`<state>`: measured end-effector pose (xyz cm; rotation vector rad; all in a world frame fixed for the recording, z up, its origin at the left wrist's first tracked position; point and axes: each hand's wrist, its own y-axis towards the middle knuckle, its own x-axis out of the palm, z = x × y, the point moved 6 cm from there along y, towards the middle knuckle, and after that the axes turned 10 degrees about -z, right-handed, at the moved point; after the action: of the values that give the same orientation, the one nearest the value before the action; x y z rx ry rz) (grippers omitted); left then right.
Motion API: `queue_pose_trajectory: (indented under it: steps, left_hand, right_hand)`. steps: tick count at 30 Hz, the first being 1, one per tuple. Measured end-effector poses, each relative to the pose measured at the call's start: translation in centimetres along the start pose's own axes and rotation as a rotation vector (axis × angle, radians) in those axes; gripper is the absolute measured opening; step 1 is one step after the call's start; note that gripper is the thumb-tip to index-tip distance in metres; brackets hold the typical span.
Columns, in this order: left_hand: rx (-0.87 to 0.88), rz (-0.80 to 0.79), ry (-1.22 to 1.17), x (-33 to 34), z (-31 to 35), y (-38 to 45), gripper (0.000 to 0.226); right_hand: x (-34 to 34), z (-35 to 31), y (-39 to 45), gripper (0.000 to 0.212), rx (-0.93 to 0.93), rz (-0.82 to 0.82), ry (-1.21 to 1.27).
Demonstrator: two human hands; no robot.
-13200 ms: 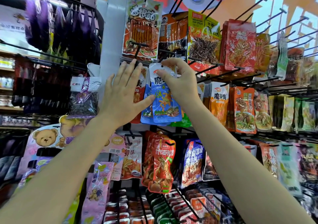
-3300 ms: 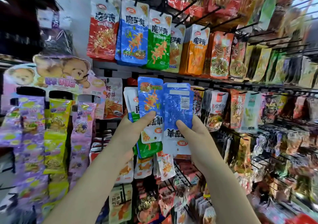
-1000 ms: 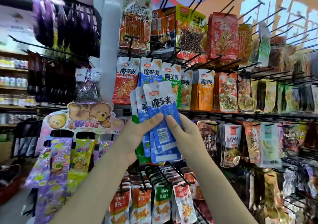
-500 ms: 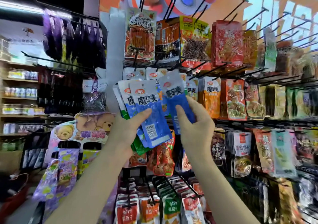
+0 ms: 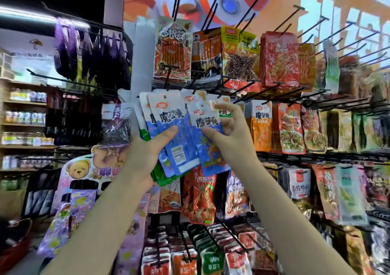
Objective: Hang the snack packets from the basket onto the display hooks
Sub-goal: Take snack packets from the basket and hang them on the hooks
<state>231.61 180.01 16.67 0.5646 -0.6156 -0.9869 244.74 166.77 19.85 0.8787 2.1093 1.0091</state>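
Observation:
My left hand (image 5: 145,152) grips a fanned stack of blue and green snack packets (image 5: 168,131), thumb across the front one. My right hand (image 5: 230,131) pinches a single blue packet (image 5: 207,139) by its side, held up beside the stack with its white top just under the black display hooks (image 5: 242,96) of the second row. More blue packets hang behind the two hands, mostly hidden. The basket (image 5: 14,251) shows as a red shape at the bottom left.
Rows of orange, red and green packets (image 5: 289,127) hang to the right on long black pegs. Larger packets (image 5: 173,49) hang above. A bear-printed display (image 5: 84,169) with purple packets stands at the left. Low pegs with small packets (image 5: 190,253) jut out below.
Both hands have risen toward the second-row hooks. My right hand has drawn one blue packet away from the stack and lifted its top toward a hook.

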Motion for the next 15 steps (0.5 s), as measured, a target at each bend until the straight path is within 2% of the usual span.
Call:
queue_pose_trajectory:
  steps: [1,2,5,8,12,15]
  left_hand:
    - [-0.006,0.016,-0.007,-0.4,0.2,0.1,0.077]
    - [-0.015,0.025,-0.019,-0.5,0.4,0.2,0.084]
    - [-0.028,0.027,-0.021,-0.8,0.5,0.6,0.076]
    - [-0.017,0.034,0.011,-1.0,0.6,1.1,0.088]
    - [-0.056,0.028,0.031,-1.3,0.3,1.4,0.082]
    - [-0.084,0.022,0.037,-1.5,0.0,1.4,0.050]
  right_hand:
    - [-0.4,-0.2,0.7,0.042,-0.010,-0.002,-0.001]
    - [-0.6,-0.3,1.5,0.040,-0.015,0.001,-0.015]
    - [-0.5,-1.2,3.8,0.033,-0.066,0.018,-0.122]
    - [0.1,-1.5,5.7,0.035,-0.075,0.011,-0.183]
    - [0.7,-0.9,7.4,0.039,-0.057,0.018,-0.208]
    - [1.0,-0.5,8.0,0.040,-0.038,0.014,-0.232]
